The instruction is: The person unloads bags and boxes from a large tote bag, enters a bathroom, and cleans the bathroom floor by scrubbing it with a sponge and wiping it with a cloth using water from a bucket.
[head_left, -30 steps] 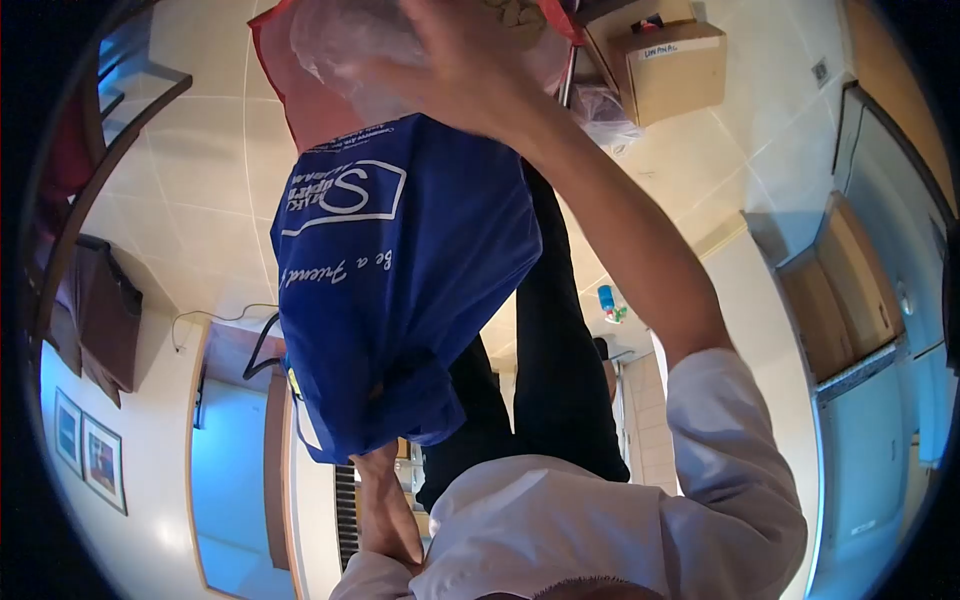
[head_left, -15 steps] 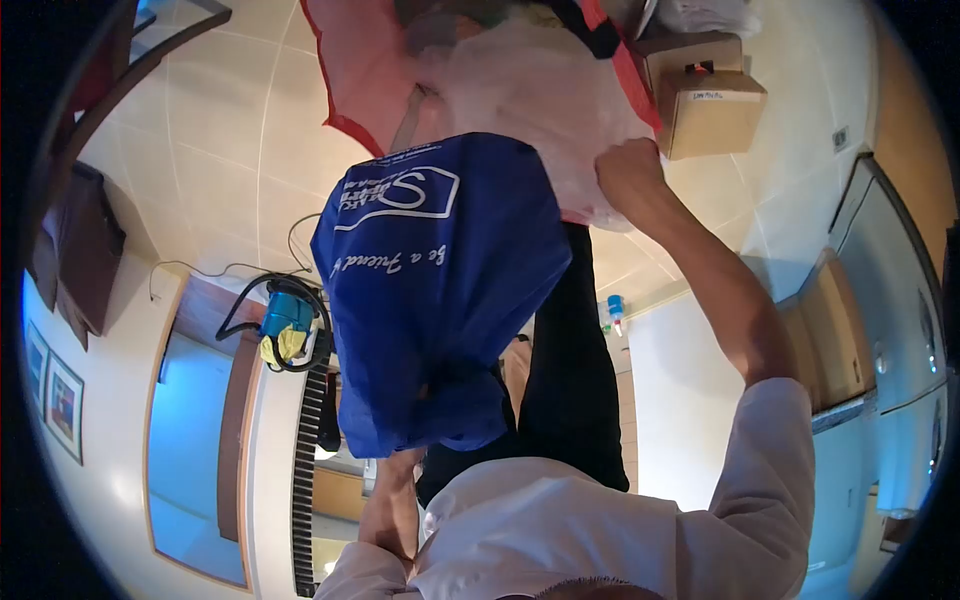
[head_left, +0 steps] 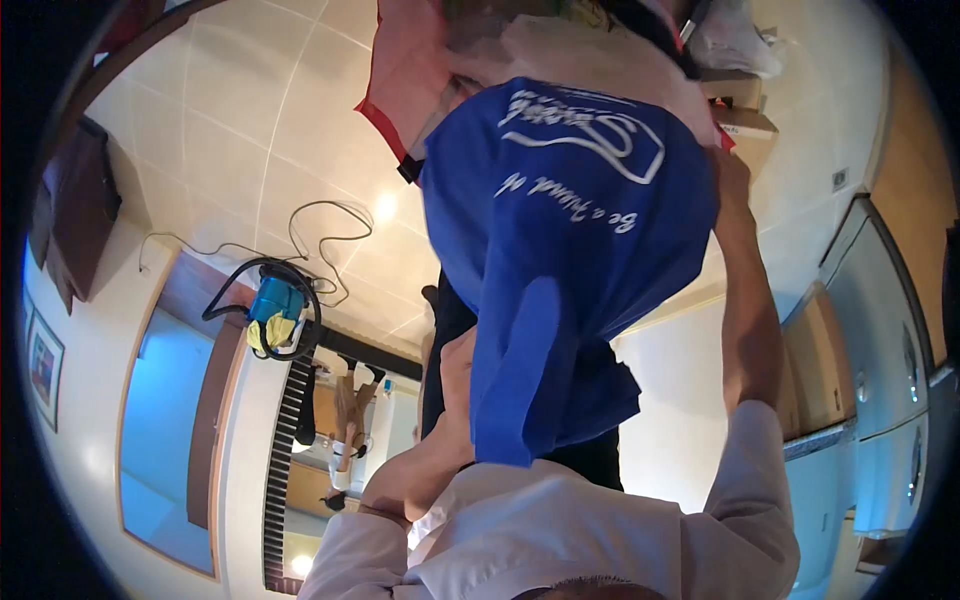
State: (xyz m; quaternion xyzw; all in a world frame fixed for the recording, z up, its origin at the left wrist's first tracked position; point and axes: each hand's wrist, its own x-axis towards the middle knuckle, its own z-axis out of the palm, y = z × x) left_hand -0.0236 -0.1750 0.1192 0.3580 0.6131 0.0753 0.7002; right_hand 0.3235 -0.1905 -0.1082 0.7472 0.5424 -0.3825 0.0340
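Observation:
A blue cloth shopping bag [head_left: 600, 250] with white printing hangs upside down in front of my torso, its strap loop drooping at the bottom. My left hand [head_left: 459, 362] is closed at the bag's near left side; its fingers are mostly hidden behind the blue cloth. Beyond it lies a large see-through bag with red edging [head_left: 405, 85], its mouth wide and things inside that I cannot make out. My right hand [head_left: 730, 172] grips the red edge at that bag's right side, partly covered by the blue cloth.
Cardboard boxes [head_left: 752, 135] and a white plastic bag [head_left: 735, 40] are at the far right. A teal vacuum cleaner [head_left: 278, 300] with a black hose and loose cord stands at left. A fridge [head_left: 880, 350] is on the right. Another person [head_left: 345, 440] shows at lower left.
The blue bag has moved right and away from my body, with my left hand rising along with it. My right hand has moved right, still at the red edge. My view has shifted.

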